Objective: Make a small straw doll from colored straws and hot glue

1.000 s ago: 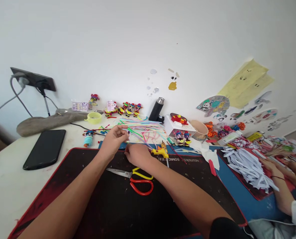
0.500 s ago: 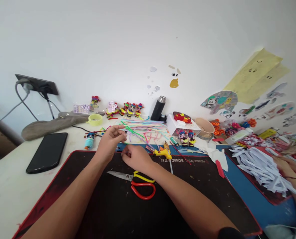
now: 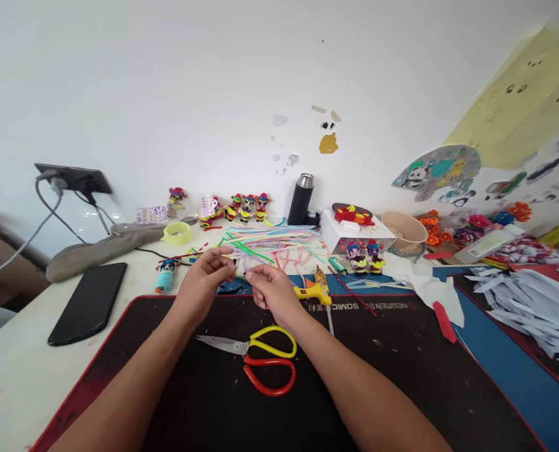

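Note:
My left hand (image 3: pixel 207 279) is closed in a pinch above the far edge of the dark mat (image 3: pixel 204 402). Close beside it, my right hand (image 3: pixel 272 290) also pinches, its fingertips turned toward the left ones. Something small and dark shows at the fingertips, too small to name. Below the hands lie scissors (image 3: pixel 248 347) with one yellow and one red handle, blades pointing left. A yellow glue gun (image 3: pixel 315 292) rests just right of my right hand. Behind the hands spreads a pile of pastel pipe cleaners (image 3: pixel 274 242), with green ones on top.
A black phone (image 3: pixel 88 302) and a small turquoise-bodied figure (image 3: pixel 165 276) are on the left. Yellow tape (image 3: pixel 176 233), a black flask (image 3: pixel 302 199) and a white box (image 3: pixel 354 235) stand along the wall. White paper strips (image 3: pixel 533 307) are heaped at the right.
My right hand has risen slightly and moved right, its fingertips now level with my left hand's. The view has shifted left, and the other person's arm at the right is out of sight.

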`<state>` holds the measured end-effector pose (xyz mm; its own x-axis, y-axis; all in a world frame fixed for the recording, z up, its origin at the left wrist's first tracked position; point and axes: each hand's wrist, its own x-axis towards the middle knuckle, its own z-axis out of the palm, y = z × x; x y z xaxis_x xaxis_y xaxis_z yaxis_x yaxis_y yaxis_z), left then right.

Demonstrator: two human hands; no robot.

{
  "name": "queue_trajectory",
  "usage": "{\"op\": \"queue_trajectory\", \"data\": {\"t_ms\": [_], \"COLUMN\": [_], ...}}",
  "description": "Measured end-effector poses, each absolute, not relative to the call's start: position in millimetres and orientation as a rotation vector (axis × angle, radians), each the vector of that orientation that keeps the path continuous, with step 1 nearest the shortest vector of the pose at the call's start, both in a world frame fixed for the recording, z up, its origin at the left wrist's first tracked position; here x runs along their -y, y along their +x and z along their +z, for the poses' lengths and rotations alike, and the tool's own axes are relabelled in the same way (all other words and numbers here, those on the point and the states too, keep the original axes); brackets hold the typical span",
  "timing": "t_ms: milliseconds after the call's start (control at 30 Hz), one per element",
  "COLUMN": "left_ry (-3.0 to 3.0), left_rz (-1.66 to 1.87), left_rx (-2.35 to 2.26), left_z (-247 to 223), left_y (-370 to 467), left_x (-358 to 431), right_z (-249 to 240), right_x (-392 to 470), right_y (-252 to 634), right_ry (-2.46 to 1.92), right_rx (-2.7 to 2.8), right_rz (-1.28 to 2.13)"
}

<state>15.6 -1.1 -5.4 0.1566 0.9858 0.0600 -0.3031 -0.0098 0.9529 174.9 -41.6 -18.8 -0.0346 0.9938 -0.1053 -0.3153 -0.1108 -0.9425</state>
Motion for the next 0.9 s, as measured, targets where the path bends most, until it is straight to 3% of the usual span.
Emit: {"op": "queue_trajectory", "data": {"t_ms": [900], "left_ry": [1.14], "left_rz": [1.163], "left_rx": [-0.879], "left_z": [-9], "left_y": [39], "left_x": [19], "right_z": [-13], "right_x": [48], "right_y": [186], "right_ry": [-0.975], "right_rx": [0.731], "right_rz": [1.45]}}
